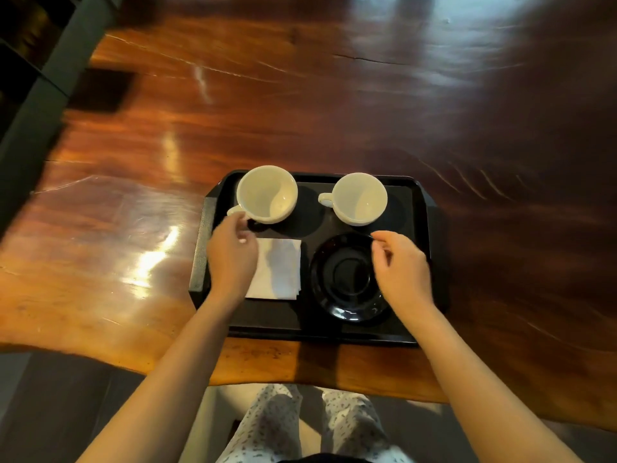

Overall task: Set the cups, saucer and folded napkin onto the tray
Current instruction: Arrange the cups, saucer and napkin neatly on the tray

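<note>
1. Count: two white cups, one black saucer (pixel 347 279), one folded white napkin (pixel 277 267), one black tray (pixel 421 228). All four pieces sit on the tray, which rests on the glossy wooden table (pixel 300 111).
2. The left hand (pixel 232 255) lies over the napkin's left edge, fingers loosely curled with thumb and fingers a little apart, gripping nothing. Its fingertips (pixel 242 225) reach just beside the handle of the left cup (pixel 267 194); whether they touch it cannot be told.
3. The left cup stands upright just beyond the left hand, mouth up, its handle pointing back toward that hand.
4. The right cup (pixel 360 198) stands upright beyond the right hand (pixel 399 267), its handle pointing left toward the other cup.
5. The right hand hovers at the saucer's right rim, fingers curled and slightly parted, holding nothing.
6. The saucer lies flat, between the two hands, to the right of the napkin.
7. The napkin is nearly square, lying flat; its slightly longer side runs away from the person.
</note>
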Tool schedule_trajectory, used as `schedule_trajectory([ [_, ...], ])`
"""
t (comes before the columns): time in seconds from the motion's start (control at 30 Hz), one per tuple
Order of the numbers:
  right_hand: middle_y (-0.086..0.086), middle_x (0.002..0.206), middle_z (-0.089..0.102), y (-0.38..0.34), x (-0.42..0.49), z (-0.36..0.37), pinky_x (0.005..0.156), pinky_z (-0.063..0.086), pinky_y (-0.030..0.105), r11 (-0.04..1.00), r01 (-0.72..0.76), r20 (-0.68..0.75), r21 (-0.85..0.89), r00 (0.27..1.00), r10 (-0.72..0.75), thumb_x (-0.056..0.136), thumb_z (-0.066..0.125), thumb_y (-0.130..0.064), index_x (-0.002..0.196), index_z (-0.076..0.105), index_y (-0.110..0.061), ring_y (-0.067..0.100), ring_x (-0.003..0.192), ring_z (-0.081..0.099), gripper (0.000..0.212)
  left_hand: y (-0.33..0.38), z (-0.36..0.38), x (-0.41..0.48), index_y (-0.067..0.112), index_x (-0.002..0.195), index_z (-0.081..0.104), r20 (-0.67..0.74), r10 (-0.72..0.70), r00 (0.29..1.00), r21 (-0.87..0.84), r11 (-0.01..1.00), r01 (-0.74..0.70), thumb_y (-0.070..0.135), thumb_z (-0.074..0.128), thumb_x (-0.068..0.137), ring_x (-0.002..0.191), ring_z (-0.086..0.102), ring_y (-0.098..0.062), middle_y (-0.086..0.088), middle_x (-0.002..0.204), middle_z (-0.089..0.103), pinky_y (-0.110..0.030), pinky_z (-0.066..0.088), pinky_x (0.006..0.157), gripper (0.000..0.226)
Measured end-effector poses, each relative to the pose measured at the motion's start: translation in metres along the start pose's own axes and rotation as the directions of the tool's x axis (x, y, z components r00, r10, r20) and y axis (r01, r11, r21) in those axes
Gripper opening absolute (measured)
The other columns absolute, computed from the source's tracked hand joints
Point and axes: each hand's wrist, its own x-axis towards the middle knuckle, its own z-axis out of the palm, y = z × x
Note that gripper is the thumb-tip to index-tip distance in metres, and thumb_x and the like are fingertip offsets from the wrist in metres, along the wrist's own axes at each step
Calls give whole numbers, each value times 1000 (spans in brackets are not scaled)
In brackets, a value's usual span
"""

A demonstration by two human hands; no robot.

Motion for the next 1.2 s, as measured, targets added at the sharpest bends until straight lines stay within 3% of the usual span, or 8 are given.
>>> schedule_trajectory([
  [0.13, 9, 141, 48, -48, 16, 50, 106, 43, 34, 979, -25, 385, 204, 921, -57, 92, 56, -13, 142, 37, -11, 20, 127, 49, 54, -24, -12, 40, 12, 141, 38, 85, -57, 995, 86, 995, 49, 4, 53, 88, 125, 51, -27, -10, 139, 51, -36, 46, 95, 56],
  [0.2, 11, 151, 35, -59, 34, 78, 111, 37, 39, 976, -82, 455, 200, 890, -19, 90, 59, -14, 149, 22, -12, 24, 137, 38, 69, -26, -11, 54, 18, 142, 37, 192, 2, 981, 110, 994, -24, 2, 53, 86, 123, 52, -27, -7, 137, 54, -38, 48, 91, 61],
  [0.33, 8, 150, 36, -65, 56, 113, 110, 37, 47, 964, -116, 388, 240, 922, 14, 81, 70, -16, 149, 20, -14, 25, 138, 36, 85, -26, -12, 77, 24, 133, 52, 293, 88, 952, 62, 992, -111, 1, 51, 88, 113, 58, -22, -3, 121, 65, -28, 42, 76, 50],
  [0.6, -2, 126, 52, -70, 50, 129, 91, 46, 23, 913, -99, 191, 396, 981, 23, 74, 77, -12, 135, 39, -18, 8, 111, 49, 71, -24, -17, 104, 21, 130, 57, 383, 190, 904, 96, 965, -243, -1, 50, 89, 123, 53, -21, -2, 128, 64, -26, 41, 89, 47],
  [0.8, 2, 129, 52, -73, 43, 131, 97, 49, 33, 917, -122, 117, 381, 990, 83, 74, 78, -16, 132, 40, -18, 14, 116, 52, 69, -17, -18, 118, 21, 130, 57, 479, 240, 844, 86, 944, -318, -7, 48, 85, 126, 51, -23, -3, 130, 62, -38, 45, 100, 53],
  [1.0, 7, 150, 33, -75, 29, 117, 111, 39, 41, 970, -186, 205, 158, 967, 152, 82, 71, -22, 148, 22, -15, 22, 138, 36, 82, -31, -25, 98, 17, 141, 41, 363, 110, 925, 59, 988, -141, -5, 52, 85, 127, 50, -23, -6, 139, 52, -34, 45, 102, 61],
  [1.07, 6, 154, 27, -73, 12, 111, 112, 33, 37, 994, -106, 263, -28, 958, 110, 86, 65, -22, 149, 18, -15, 21, 142, 28, 78, -44, -28, 62, 20, 142, 39, 332, 107, 937, -3, 994, -113, -4, 51, 87, 123, 52, -18, 1, 134, 53, -31, 45, 98, 61],
  [1.2, 5, 157, 19, -72, -15, 123, 114, 28, 33, 966, 20, 389, -258, 917, 85, 89, 62, -21, 150, 12, -12, 20, 145, 15, 80, -63, -18, -4, 17, 148, 24, 397, 12, 918, 49, 998, -35, 0, 51, 90, 142, 29, -18, -2, 154, 31, -35, 27, 116, 66],
])
